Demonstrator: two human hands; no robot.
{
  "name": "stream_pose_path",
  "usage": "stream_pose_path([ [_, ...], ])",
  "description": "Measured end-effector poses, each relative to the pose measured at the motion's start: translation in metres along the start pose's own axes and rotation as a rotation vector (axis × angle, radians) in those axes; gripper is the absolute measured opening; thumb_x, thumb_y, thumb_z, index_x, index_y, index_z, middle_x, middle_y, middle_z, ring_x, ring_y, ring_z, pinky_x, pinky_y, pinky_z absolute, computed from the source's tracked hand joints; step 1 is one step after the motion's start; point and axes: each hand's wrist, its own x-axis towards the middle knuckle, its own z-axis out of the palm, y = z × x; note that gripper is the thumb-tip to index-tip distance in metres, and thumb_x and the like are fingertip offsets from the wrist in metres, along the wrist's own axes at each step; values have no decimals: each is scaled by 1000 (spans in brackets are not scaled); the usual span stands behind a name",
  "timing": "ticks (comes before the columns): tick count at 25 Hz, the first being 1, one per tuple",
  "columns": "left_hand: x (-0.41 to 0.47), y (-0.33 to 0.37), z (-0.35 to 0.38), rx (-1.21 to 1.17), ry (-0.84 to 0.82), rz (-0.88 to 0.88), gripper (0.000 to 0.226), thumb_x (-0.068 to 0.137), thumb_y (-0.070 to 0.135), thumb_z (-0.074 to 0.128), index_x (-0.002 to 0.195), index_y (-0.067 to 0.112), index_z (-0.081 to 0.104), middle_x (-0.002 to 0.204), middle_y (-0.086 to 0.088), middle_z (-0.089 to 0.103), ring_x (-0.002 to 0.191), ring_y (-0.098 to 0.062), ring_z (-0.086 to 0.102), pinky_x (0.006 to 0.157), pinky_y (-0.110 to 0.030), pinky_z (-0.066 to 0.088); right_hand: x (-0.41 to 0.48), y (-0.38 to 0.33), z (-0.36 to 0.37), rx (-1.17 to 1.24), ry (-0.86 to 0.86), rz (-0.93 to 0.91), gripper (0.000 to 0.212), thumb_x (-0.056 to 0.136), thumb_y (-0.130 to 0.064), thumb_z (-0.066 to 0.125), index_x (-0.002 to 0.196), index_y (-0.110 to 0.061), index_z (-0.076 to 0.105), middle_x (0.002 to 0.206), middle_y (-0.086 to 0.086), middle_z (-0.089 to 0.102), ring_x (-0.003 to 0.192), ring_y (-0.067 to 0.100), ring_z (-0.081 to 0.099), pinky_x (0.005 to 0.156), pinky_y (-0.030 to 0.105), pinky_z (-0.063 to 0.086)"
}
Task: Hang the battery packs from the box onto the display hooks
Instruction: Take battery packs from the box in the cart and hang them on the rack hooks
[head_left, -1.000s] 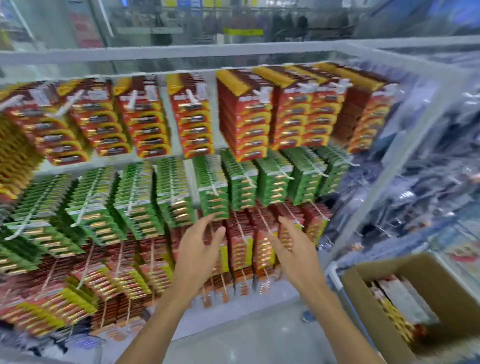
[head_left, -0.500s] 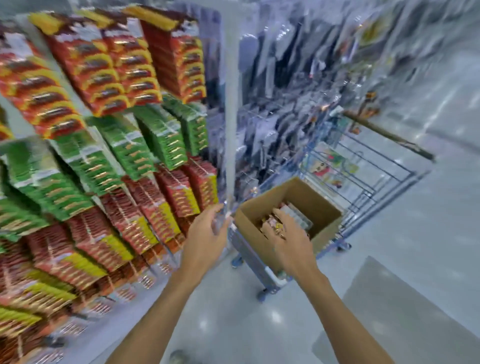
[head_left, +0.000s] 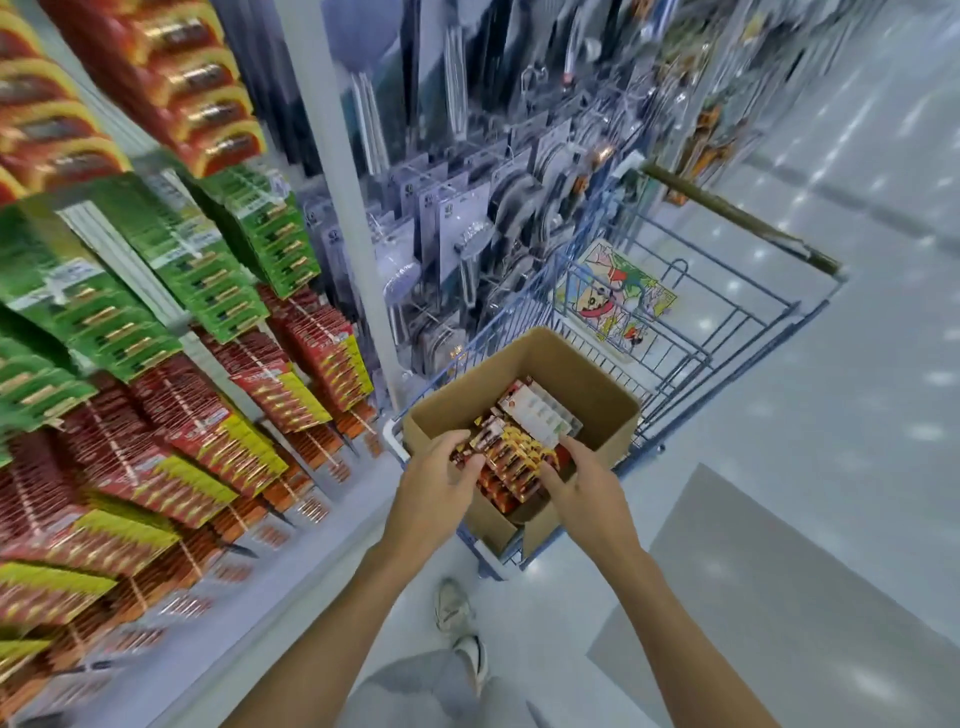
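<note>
Battery packs (head_left: 511, 457), red-and-yellow and carded, are gripped as a stack between both sets of curled fingers, with the left hand (head_left: 439, 480) at one edge and the right hand (head_left: 584, 486) opposite, inside the open brown cardboard box (head_left: 524, 358).

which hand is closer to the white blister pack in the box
Right. The right hand is just beside the white blister pack; the left hand grips red battery packs farther left.
</note>
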Motion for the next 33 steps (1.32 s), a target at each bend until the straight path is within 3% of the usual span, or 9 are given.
stream_pose_path([
  [4, 42, -3, 17, -3, -50, -60, 41, 105, 36, 56, 143, 19, 56, 143, 4, 59, 132, -12, 53, 101, -23, 42, 52, 12, 2, -80, -78, 74, 52, 104, -43, 56, 151, -22, 46, 147, -4, 57, 131, 18, 56, 104, 38, 49],
  [9, 79, -13, 38, 12, -83, -165, 44, 105, 40, 54, 145, 23, 53, 144, 4, 58, 136, -16, 52, 111, -42, 47, 101, 26, 14, -179, -179, 119, 54, 104, -45, 53, 152, -21, 45, 150, -2, 55, 134, 22, 55, 107, 41, 50],
  [12, 97, -16, 56, 8, -85, -254, 45, 105, 41, 54, 145, 24, 51, 144, 3, 59, 135, -17, 53, 111, -42, 48, 130, 36, 22, -184, -266, 127, 46, 104, -39, 54, 147, -22, 48, 141, -3, 61, 126, 21, 59, 101, 37, 50],
  [17, 129, -23, 106, 19, -89, -472, 46, 103, 38, 57, 145, 18, 51, 140, -2, 61, 128, -23, 59, 109, -43, 49, 182, 67, 37, -227, -433, 178, 43, 101, -38, 59, 141, -25, 51, 131, 0, 65, 121, 25, 61, 102, 44, 52],
  [22, 165, -42, 164, -79, -99, -727, 44, 103, 34, 60, 140, 15, 49, 127, -5, 66, 117, -26, 65, 100, -38, 51, 237, 102, 56, -295, -580, 173, 39, 101, -34, 59, 138, -23, 52, 127, 3, 65, 119, 26, 61, 101, 43, 51],
  [27, 194, -70, 222, -87, -88, -851, 42, 102, 33, 62, 137, 14, 48, 118, -8, 67, 111, -27, 67, 90, -36, 55, 285, 136, 77, -375, -640, 121, 47, 103, -31, 57, 146, -14, 48, 136, 13, 61, 123, 32, 59, 98, 40, 48],
  [30, 206, -88, 249, -126, -60, -1001, 58, 101, 36, 64, 147, 12, 39, 134, -11, 60, 125, -31, 60, 97, -40, 52, 306, 154, 96, -407, -674, 101, 52, 103, -33, 57, 150, -14, 43, 143, 14, 57, 127, 33, 57, 101, 43, 51],
  [33, 214, -106, 272, -177, -47, -1118, 75, 98, 41, 67, 154, 9, 30, 147, -14, 51, 137, -34, 51, 108, -43, 45, 315, 167, 116, -428, -715, 55, 46, 102, -32, 57, 143, -15, 48, 135, 13, 61, 122, 31, 60, 100, 48, 53],
])
